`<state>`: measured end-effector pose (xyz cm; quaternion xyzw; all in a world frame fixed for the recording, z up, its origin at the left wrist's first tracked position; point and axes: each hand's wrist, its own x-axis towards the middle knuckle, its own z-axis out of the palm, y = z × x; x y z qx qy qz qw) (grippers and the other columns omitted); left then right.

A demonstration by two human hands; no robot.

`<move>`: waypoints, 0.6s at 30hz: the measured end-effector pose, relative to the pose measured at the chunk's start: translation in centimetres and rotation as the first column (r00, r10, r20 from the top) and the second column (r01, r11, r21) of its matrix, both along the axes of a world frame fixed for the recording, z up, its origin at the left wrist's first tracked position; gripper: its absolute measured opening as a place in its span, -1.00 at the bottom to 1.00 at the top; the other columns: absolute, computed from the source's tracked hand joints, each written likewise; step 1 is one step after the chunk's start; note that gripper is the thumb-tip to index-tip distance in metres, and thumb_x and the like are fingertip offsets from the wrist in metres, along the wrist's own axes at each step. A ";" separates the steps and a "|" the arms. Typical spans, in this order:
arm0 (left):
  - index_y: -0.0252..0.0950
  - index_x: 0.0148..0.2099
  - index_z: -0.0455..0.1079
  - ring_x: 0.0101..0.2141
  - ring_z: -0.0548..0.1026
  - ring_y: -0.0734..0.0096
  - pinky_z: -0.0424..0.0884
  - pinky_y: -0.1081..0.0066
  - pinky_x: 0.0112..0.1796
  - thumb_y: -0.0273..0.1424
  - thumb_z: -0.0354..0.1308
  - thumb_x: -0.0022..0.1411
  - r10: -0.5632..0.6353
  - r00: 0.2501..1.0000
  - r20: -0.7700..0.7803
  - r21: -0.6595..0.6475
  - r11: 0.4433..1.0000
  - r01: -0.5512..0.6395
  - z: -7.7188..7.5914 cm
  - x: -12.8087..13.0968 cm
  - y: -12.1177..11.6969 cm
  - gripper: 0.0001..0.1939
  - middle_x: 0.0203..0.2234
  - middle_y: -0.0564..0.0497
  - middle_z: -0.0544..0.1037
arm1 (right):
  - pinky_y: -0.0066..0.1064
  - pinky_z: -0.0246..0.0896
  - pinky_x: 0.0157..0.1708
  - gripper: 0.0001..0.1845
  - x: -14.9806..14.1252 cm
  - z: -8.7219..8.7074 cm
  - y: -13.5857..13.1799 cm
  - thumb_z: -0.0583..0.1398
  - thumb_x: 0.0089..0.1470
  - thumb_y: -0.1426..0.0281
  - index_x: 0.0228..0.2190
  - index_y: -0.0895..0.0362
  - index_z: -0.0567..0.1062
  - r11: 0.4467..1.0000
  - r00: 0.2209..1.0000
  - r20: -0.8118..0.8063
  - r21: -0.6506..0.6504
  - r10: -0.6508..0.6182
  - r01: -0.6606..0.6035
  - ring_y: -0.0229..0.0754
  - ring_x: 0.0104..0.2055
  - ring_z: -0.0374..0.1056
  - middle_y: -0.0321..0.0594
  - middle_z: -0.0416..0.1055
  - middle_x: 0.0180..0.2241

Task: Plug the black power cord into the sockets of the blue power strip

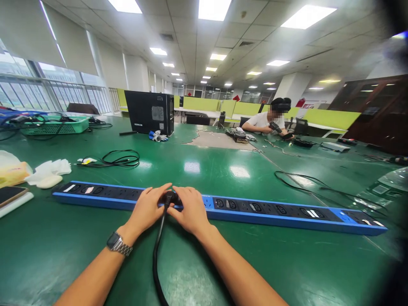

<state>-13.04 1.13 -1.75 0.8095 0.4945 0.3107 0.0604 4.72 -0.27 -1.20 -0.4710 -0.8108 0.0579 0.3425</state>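
A long blue power strip [287, 221] with rows of black sockets lies across the green table in front of me. At its middle-left part, a black power plug [170, 198] stands on the strip, and its thick black cord [156, 255] runs down toward me. My left hand [149, 207] curls around the plug's left side, thumb and fingers closed in on it. From the right, my right hand [191, 209] closes on the same plug, its thumb low near the cord. The fingertips nearly meet. How deep the plug sits in its socket is hidden.
A black computer tower [143, 111] stands at the back, gloves [157, 136] beside it. Coiled black cable [123, 159], tissues [52, 168], a phone [11, 195] and a green basket [72, 125] lie left. A plastic bottle [389, 182] is right; a person [259, 122] works across the table.
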 end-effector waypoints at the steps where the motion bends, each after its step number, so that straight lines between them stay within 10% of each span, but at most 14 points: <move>1: -0.21 0.31 0.10 0.04 0.43 0.15 0.23 0.07 0.10 -0.43 0.13 0.16 -0.021 1.000 -0.001 -0.014 1.000 0.021 -0.1 -0.3 -0.1 -0.34 0.01 -0.10 0.53 | -0.12 0.12 0.05 -0.45 -0.6 0.0 0.1 0.24 0.06 0.21 0.08 0.06 0.36 1.000 1.000 0.012 -0.008 0.010 -0.010 -0.03 0.03 0.26 -0.14 0.44 0.02; 6: -0.22 0.39 -0.12 0.04 0.42 0.13 0.28 0.11 0.06 -0.48 0.17 0.09 -0.092 0.994 -0.051 -0.001 0.996 0.092 -0.5 -1.0 -0.2 -0.13 0.09 -0.14 0.45 | -0.24 0.19 -0.09 -0.66 -1.7 0.5 0.5 0.18 0.12 0.34 -0.04 0.00 0.46 0.999 1.000 -0.007 0.037 -0.022 0.022 -0.11 -0.12 0.33 -0.24 0.53 -0.16; 11: -0.21 0.39 -0.17 0.06 0.40 0.07 0.26 0.06 0.07 -0.32 0.29 0.08 -0.035 0.998 -0.059 -0.020 0.999 0.034 -0.4 -0.7 -0.3 -0.04 0.09 -0.13 0.46 | -0.23 0.22 -0.06 -0.62 3.4 2.1 0.6 0.10 0.20 0.21 -0.01 0.09 0.46 0.942 0.930 -0.293 0.182 -0.221 0.281 -0.07 -0.09 0.35 -0.10 0.50 -0.13; 18: -0.21 0.34 0.01 0.08 0.39 0.06 0.20 0.02 0.10 -0.24 0.30 0.08 0.019 1.000 -0.007 -0.027 0.999 -0.019 0.2 0.2 -0.9 -0.14 0.06 -0.13 0.49 | -0.31 0.34 -0.24 -0.64 11.0 -1.3 -0.3 0.17 0.10 0.15 -0.12 0.07 0.52 0.993 0.953 -0.277 -0.021 -0.121 0.120 -0.13 -0.28 0.42 -0.16 0.51 -0.29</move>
